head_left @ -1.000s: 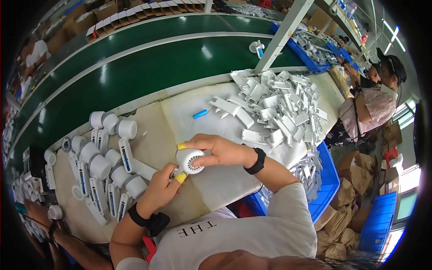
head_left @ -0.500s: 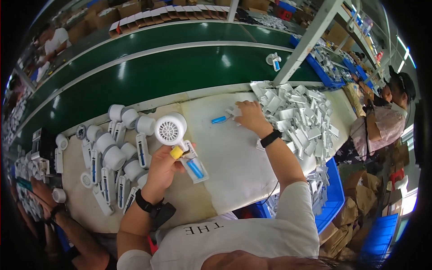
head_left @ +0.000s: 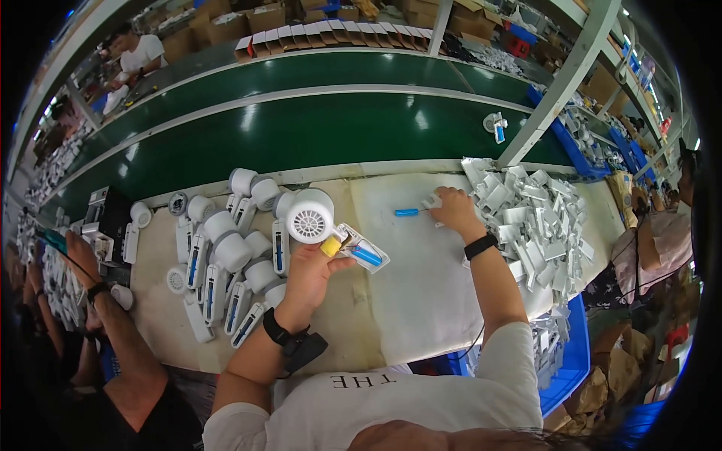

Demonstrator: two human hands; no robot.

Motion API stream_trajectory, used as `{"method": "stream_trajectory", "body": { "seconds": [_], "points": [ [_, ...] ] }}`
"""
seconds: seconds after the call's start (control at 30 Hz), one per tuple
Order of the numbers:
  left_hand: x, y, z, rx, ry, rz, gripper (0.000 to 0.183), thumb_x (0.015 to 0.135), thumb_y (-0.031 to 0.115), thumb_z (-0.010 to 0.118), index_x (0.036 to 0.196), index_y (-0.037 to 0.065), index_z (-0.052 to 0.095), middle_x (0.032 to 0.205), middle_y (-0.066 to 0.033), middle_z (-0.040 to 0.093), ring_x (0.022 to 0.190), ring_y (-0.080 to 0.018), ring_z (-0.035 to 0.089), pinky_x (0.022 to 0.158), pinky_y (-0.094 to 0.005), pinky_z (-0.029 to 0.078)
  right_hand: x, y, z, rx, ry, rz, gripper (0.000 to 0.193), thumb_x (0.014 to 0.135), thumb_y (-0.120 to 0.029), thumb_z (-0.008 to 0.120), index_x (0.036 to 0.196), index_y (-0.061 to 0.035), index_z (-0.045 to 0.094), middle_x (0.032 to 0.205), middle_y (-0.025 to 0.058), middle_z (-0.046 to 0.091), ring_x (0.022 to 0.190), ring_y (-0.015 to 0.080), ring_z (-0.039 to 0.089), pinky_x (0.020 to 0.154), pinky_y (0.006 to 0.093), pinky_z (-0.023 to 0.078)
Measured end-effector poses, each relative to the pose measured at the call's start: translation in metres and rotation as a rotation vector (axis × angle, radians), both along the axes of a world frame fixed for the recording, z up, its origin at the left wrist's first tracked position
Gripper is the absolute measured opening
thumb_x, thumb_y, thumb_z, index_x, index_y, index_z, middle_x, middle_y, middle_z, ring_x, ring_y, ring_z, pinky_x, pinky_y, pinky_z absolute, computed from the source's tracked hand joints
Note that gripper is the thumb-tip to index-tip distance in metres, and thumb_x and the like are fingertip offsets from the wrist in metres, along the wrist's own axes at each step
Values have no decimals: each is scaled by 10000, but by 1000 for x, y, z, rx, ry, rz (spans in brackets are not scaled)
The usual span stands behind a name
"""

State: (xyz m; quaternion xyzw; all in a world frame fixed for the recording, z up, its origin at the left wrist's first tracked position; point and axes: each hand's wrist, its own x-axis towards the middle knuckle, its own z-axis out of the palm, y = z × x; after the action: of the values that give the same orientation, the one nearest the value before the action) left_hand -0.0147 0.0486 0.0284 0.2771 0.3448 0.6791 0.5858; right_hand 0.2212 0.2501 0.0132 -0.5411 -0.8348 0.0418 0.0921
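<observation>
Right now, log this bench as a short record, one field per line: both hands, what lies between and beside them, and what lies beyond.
left hand: holds a white plastic round-headed fan, a blue cylinder showing in its open handle
right hand: at a small white plastic piece; grip unclear
between: second blue cylinder, lying on the pale worktable
left side: group of white round-headed fans
right side: heap of angular white plastic pieces
beyond: glossy green conveyor belt

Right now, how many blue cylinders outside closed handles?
3: one blue cylinder in the opened fan the left hand holds; another on the table beside the right hand; a third in a white unit on the green belt. Others may be hidden.
</observation>
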Motion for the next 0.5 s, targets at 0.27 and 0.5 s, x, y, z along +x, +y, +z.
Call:
{"method": "stream_trajectory", "body": {
  "seconds": [0.27,0.5],
  "points": [
    [8,2,-2,44,-76,188,265,876,113,507,1132,47,501,1131,-99,550,1010,-202,555,836,-357,483,-44,-94,62,168,668,605,525,643,-59,666,1138,-16,497,1064,157,564,959,308,561,794,361,471],
    [25,0,-8,97,-165,219,225,873,101,518,1091,45,526,1079,-67,566,970,-171,560,805,-335,483,-80,-132,57,298,578,739,508,648,-48,677,1124,-12,506,1128,141,560,1038,309,549,831,369,485]
  ]
}}
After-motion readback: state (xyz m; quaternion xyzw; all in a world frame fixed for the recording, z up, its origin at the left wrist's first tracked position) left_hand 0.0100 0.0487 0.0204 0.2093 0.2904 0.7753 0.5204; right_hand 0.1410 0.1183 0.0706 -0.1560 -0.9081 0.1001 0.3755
